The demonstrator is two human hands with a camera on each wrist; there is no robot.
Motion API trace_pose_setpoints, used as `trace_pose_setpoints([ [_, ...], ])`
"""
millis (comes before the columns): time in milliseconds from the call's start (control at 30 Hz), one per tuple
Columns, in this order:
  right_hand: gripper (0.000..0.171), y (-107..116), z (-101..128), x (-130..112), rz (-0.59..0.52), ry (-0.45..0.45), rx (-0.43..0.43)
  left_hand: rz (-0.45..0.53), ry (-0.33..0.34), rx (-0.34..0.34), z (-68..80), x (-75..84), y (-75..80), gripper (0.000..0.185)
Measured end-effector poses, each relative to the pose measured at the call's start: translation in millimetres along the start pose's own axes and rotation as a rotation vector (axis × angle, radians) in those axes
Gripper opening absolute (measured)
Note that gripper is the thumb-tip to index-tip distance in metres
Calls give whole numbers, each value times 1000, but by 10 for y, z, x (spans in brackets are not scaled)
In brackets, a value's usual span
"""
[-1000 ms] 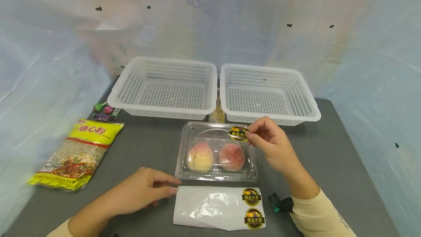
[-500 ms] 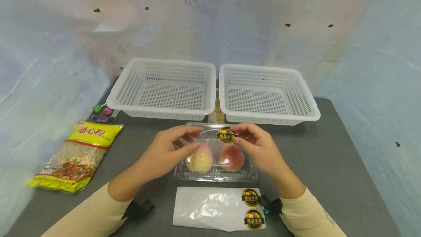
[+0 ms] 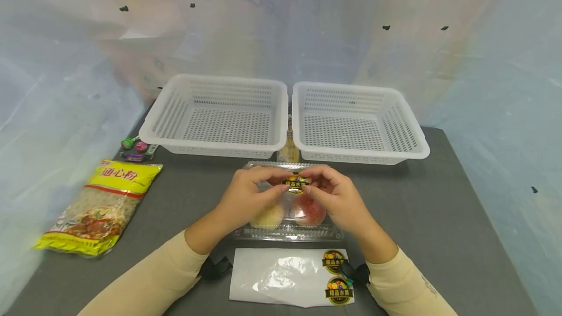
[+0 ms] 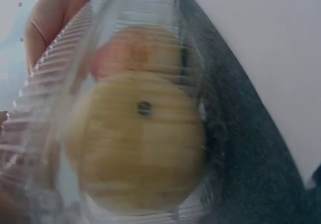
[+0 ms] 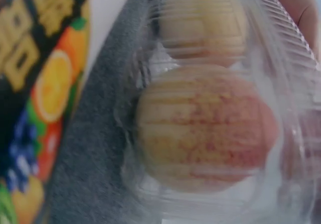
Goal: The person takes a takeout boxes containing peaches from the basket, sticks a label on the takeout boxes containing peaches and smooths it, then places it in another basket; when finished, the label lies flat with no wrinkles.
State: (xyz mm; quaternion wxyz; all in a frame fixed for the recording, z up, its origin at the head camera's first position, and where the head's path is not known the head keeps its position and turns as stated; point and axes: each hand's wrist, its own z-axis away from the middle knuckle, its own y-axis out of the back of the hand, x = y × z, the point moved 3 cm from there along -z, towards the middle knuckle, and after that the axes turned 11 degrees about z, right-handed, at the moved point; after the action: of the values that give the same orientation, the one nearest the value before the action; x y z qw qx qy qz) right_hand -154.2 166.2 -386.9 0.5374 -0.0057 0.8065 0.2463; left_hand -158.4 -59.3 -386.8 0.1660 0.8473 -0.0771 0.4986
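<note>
A round black-and-gold fruit sticker [image 3: 295, 184] is held over the lid of a clear plastic clamshell box [image 3: 287, 233]. My right hand [image 3: 340, 201] pinches its right edge between thumb and fingers. At the opposite edge, my left hand [image 3: 248, 196] has its thumb and fingertips on the sticker. Two peaches lie inside the closed box, a yellowish peach [image 4: 138, 148] on the left and a redder peach [image 5: 205, 128] on the right. Both hands cover part of the lid in the head view.
Nearer me lies a white backing sheet [image 3: 276, 277] bearing two more stickers [image 3: 339, 290]. Two white baskets [image 3: 215, 148] [image 3: 364, 155] stand behind the box. On the left are a yellow pasta bag [image 3: 98, 208] and several wrapped candies [image 3: 138, 150].
My left hand has come up from beside the sheet to the sticker's left edge. My right hand has carried the sticker leftward toward the middle of the lid.
</note>
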Motion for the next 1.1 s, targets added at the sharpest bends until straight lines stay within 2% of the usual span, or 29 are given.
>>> trace_pose_setpoints([
  [133,24,-39,-8,22,41,-30,-8,-89,-25,15,3,-19,-12,23],
  [267,21,-72,-15,38,164,-29,-12,-198,-33,29,19,-12,-25,23],
  [433,17,-110,-6,34,403,-1,16,-302,29,22,57,-21,-60,23],
  [533,16,-135,-3,22,487,-10,11,-356,59,6,70,-44,-87,22],
  [833,16,-168,-1,1,575,-34,-38,-480,30,-33,62,-25,-144,24],
  [1100,16,-176,-10,0,584,-29,-40,-518,19,-4,94,-5,-146,20],
])
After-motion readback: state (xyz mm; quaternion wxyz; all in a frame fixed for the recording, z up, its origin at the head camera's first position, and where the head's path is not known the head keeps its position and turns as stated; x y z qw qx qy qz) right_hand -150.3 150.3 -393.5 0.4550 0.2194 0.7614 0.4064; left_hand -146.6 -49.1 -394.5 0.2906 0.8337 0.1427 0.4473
